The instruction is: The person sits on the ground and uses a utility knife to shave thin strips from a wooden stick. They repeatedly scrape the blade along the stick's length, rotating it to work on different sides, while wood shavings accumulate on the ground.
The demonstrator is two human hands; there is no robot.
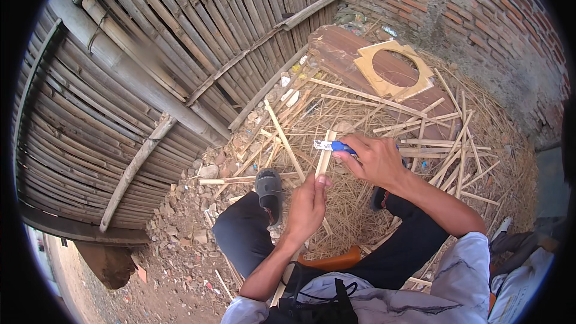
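The strip [323,161] is gripped in the curled left hand [307,207], its long axis pointed away from the body and crossed near the far end by the knife [343,147] clasped in the right hand [378,159].

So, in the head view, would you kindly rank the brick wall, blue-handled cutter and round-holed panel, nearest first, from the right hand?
1. Blue-handled cutter: held in the right hand.
2. Round-holed panel: ahead.
3. Brick wall: beyond the panel.
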